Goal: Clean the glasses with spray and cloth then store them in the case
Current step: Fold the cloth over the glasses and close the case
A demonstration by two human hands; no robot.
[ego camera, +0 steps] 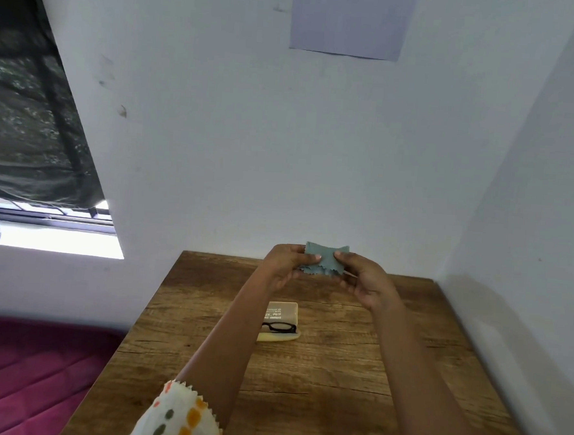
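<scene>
A small grey-green cloth (pixel 325 258) with zigzag edges is held up above the far end of the wooden table (pixel 336 371). My left hand (pixel 286 264) pinches its left side and my right hand (pixel 364 279) pinches its right side. Black-framed glasses (pixel 280 327) lie in an open pale yellow case (pixel 285 313) on the table, partly hidden behind my left forearm. The case lid stands up behind the glasses. No spray bottle is visible.
White walls close the table in at the back and on the right. A grey sheet of paper (pixel 351 19) hangs on the back wall. A window (pixel 33 117) and a magenta mattress (pixel 27 369) lie to the left.
</scene>
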